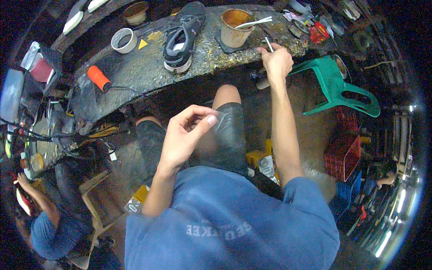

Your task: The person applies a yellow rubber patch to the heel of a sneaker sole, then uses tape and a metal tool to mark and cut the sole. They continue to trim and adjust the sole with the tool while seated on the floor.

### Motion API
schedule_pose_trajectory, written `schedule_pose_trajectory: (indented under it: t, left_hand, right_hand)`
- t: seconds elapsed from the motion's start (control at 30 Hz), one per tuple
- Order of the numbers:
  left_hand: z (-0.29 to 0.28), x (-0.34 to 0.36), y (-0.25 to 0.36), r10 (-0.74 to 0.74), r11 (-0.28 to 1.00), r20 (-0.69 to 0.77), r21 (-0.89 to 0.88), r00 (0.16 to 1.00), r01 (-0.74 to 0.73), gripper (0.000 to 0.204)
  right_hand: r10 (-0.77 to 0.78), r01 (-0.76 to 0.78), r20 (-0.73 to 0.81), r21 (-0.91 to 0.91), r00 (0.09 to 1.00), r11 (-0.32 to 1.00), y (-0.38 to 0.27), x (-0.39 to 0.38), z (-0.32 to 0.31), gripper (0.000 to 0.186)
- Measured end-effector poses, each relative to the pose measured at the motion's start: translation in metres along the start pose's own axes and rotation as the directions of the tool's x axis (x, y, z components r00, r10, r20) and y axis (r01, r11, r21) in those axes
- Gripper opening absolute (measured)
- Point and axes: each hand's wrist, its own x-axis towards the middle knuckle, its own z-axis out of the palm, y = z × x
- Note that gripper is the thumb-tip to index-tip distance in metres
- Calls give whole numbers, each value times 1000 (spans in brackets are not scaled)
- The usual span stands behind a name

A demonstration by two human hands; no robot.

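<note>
My left hand (184, 134) is raised above my lap, thumb and fingertips pinched together. A faint clear sliver seems to show at the fingertips, too blurred to name. My right hand (277, 63) reaches out to the bench's front edge, its fingers closed round a thin white stick (269, 44) that pokes up above them. Left of that hand, a stained pot (232, 37) with brown residue inside stands on the bench (130, 74), and a white-handled tool (254, 23) rests across its rim. Farther left lies a dark sneaker (178, 50) with a pale sole.
A white tape roll (124, 41), a yellow triangle (142, 44) and an orange cylinder (99, 79) lie at the bench's left. At right are a green plastic chair (333, 85), a red crate (344, 157) and a blue crate (345, 194). Another person (58, 229) works at lower left.
</note>
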Motion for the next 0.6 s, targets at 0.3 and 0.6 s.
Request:
schedule_pose_trajectory:
  t: [0.3,0.6]
  left_hand:
    - [-5,-2,-9,-29,993,-29,-119,999,25,23]
    - [-3,3,-15,-34,990,-78,-142,996,23,30]
  right_hand:
    - [-341,363,-179,107,923,926,31,4,14,35]
    - [-47,15,36,613,998,790,47,3,-14,53]
